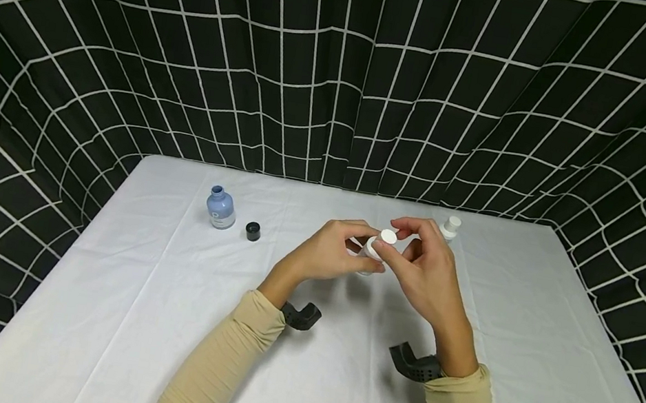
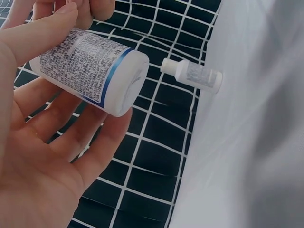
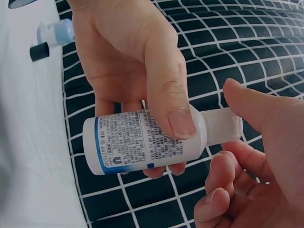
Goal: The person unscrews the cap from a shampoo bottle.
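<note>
Up off the white tablecloth [image 1: 345,386], at four o'clock from the centre of the head view: gripping the blue-banded white bottle [image 3: 137,147] in the left hand [image 1: 331,250], with thumb pressed near the shoulder and fingers spread along the far side. Over to the right hand [image 1: 427,269], with thumb and index finger curled round the white cap [image 3: 221,126]; cannot tell how firm a pinch. Leaning cap-end towards one o'clock. Working at the cap, by the look of it: best to set thumb and index squarely opposite, turn in short, level strokes and brace the body without squeezing. Better straightened upright too, in case of a loose fit! Out at nine o'clock, standing uncapped beside the black cap [image 1: 253,231]: the blue bottle [image 1: 221,210]. At two o'clock, just beyond the right fingers: a second white bottle [image 1: 449,231].
</note>
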A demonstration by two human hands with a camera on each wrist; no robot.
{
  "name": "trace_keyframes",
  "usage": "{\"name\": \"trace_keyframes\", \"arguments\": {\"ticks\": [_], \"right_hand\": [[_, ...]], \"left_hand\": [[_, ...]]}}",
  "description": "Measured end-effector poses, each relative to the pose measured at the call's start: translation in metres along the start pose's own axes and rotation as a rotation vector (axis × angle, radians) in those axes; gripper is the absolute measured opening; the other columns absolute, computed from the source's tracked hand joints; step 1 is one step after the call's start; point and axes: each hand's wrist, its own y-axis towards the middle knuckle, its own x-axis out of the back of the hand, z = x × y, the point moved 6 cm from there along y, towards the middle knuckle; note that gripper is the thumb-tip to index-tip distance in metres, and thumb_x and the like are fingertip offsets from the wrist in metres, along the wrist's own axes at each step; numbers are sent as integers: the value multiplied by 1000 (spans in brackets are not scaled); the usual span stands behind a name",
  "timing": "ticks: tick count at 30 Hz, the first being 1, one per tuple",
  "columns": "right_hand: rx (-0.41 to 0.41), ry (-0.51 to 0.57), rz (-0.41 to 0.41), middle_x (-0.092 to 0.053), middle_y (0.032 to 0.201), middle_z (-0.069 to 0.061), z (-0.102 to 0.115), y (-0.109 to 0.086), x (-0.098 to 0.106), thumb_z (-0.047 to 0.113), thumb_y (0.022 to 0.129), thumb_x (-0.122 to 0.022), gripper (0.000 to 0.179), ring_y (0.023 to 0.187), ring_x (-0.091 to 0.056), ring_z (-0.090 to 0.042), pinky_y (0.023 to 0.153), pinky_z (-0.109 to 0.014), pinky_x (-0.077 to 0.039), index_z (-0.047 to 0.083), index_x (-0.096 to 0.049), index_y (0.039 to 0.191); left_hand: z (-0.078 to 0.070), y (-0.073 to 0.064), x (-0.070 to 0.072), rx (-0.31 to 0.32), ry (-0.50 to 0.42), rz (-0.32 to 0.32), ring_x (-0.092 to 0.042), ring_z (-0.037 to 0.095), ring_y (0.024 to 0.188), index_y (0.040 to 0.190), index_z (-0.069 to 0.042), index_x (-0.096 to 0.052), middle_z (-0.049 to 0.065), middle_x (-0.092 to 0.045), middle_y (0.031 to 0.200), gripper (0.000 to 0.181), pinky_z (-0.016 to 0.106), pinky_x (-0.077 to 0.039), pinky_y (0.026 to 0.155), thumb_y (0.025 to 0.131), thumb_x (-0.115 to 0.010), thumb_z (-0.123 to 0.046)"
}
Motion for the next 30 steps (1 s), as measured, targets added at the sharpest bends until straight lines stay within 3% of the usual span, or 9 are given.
{"name": "trace_keyframes", "arguments": {"ticks": [5, 9, 18, 22, 30], "right_hand": [[-29, -29, -21, -57, 94, 1, -2, 0, 1, 26, 86, -83, 33, 62, -48, -9, 55, -20, -40, 11, -64, 108], [-7, -31, -18, -56, 92, 4, -1, 0, 1, 23, 87, -83, 27, 65, -49, -9, 57, -19, -40, 10, -66, 104], [82, 10, 93, -62, 111, -3, 5, -1, -1, 12, 101, -64, 30, 66, -59, -12, 57, -19, -47, 15, -69, 130], [114, 36, 116, -65, 120, -3, 8, -2, -1, 7, 103, -59, 33, 70, -60, -11, 61, -18, -50, 15, -67, 134], [61, -2, 59, -59, 119, -1, 9, -3, 5, 20, 92, -78, 48, 66, -50, -11, 57, -20, -42, 18, -63, 137]], "left_hand": [[-2, 0, 0, -2, -15, -13, -65, 6, 96, 118, -18, -74, -5, -72, 105, 38, 27, -60, 90, 83, -86, -25], [-1, 1, 0, 7, -23, -8, -66, 6, 96, 119, -19, -74, -5, -72, 104, 39, 25, -59, 90, 83, -86, -26], [2, 0, 2, 30, -21, -26, -66, 8, 99, 122, -16, -73, -3, -71, 109, 40, 21, -59, 88, 85, -84, -26], [3, 0, 3, 31, -27, -30, -66, 9, 101, 124, -14, -72, -1, -71, 109, 43, 21, -59, 89, 85, -85, -28], [3, 0, 1, 16, -22, -18, -66, 12, 99, 122, -18, -73, -4, -70, 108, 39, 22, -59, 89, 87, -83, -29]]}}
